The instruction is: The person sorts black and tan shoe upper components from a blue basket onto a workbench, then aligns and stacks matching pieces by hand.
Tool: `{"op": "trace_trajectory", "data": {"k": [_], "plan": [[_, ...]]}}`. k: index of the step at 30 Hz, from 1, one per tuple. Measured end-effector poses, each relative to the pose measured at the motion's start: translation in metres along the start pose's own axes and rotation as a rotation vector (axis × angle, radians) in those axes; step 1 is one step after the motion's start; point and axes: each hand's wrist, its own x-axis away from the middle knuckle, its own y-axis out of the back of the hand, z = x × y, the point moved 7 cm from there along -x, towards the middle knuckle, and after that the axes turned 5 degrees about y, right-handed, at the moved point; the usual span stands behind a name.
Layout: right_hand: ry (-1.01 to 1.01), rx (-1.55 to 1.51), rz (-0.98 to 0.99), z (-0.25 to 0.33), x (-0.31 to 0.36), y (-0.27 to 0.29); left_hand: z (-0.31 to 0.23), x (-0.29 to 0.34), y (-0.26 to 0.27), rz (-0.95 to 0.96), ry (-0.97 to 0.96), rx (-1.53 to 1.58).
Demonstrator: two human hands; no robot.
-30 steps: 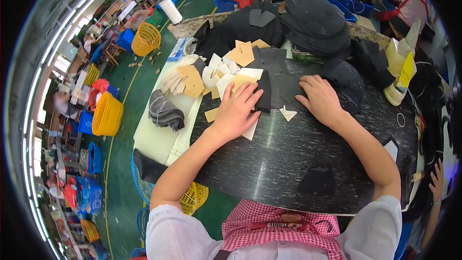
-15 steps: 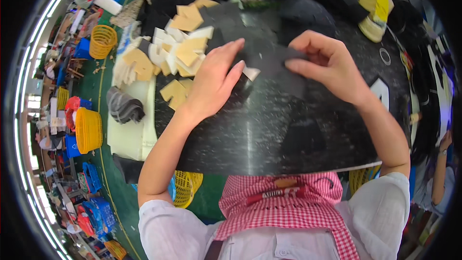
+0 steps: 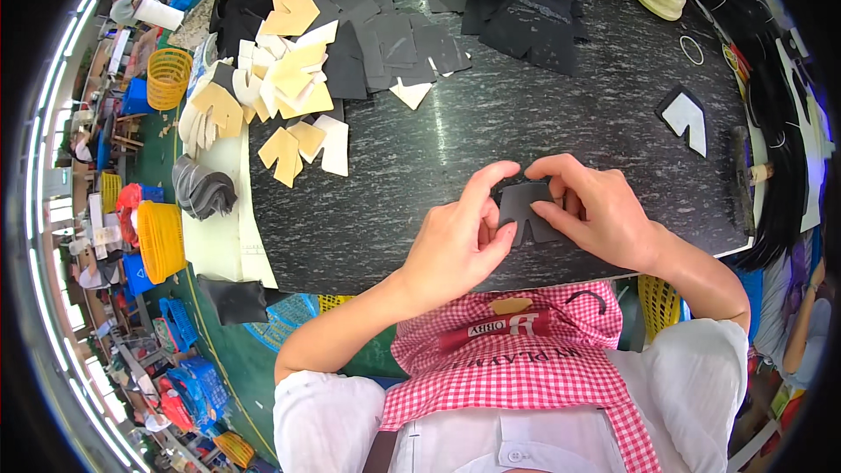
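Note:
Close to the table's near edge, a small black notched piece of sheet material [image 3: 526, 201] lies between my hands, its V-shaped slit toward me. My right hand [image 3: 604, 210] pinches its right side, thumb on top and fingers curled at the far edge. At the left side, my left hand [image 3: 460, 232] is curled, thumb and forefinger bent around the piece's edge; its lower fingers are partly hidden. Farther left sit a heap of tan and white notched pieces [image 3: 298, 70] and overlapping black pieces [image 3: 399, 44].
A stack of black pieces [image 3: 526, 17] stands at the far side of the black table [image 3: 385, 210]. To the right lie a white notched piece on a black one [image 3: 686, 118], a pale ring [image 3: 691, 50] and a hammer-like tool [image 3: 745, 175]. A grey cloth roll [image 3: 203, 188] rests at left.
Both hands have come back from the far part of the table to its near edge. The black piece has come with them, and my left hand has left the heap's side for the piece.

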Motion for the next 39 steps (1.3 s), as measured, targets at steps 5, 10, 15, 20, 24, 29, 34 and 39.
{"op": "trace_trajectory", "data": {"k": [5,10,15,20,24,29,34,39], "plan": [[0.055,0.095,0.040,0.000,-0.005,0.000,0.000,-0.007,-0.006,0.087,-0.085,-0.163],[0.350,0.360,0.024,0.019,-0.007,-0.003,-0.014,-0.007,-0.002,0.013,-0.232,-0.320],[0.482,0.280,-0.115,0.033,-0.012,0.013,-0.018,-0.001,0.002,-0.161,-0.504,-0.524],[0.247,-0.094,0.197,0.028,-0.032,0.002,-0.020,0.006,0.086,-0.380,-0.578,-0.868],[0.521,0.150,-0.027,0.061,-0.099,0.005,0.002,-0.034,0.173,-0.510,-0.322,-1.048],[0.718,0.464,-0.203,0.062,-0.194,-0.044,0.039,-0.039,0.205,-0.370,-0.292,-0.277],[0.687,0.096,-0.299,0.059,-0.202,-0.017,0.043,0.005,0.236,-0.786,-0.209,0.001],[0.154,-0.341,-0.380,0.027,-0.198,0.022,0.008,0.029,0.156,-0.524,-0.780,-0.793]]}}
